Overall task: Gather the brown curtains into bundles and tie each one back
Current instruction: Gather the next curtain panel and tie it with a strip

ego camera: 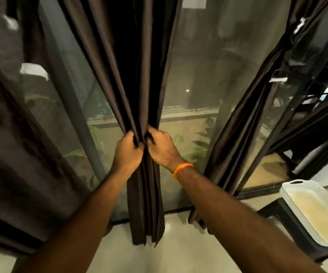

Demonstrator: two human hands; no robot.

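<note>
A dark brown curtain [137,75] hangs in the middle of the glass wall, its folds drawn together into a narrow bundle. My left hand [127,152] grips the bundle's left side at about waist height. My right hand [163,148], with an orange band on its wrist, grips the right side; the two hands almost touch. Below them the curtain falls straight to the floor. Another brown curtain [244,119] hangs to the right, gathered and slanting. A third brown curtain [11,154] fills the left edge, close and blurred.
A white perforated tray [297,205] sits on a dark stand [283,215] at the lower right, near the right curtain. Dark window frames [74,107] divide the glass. The pale tiled floor [179,243] lies below my arms.
</note>
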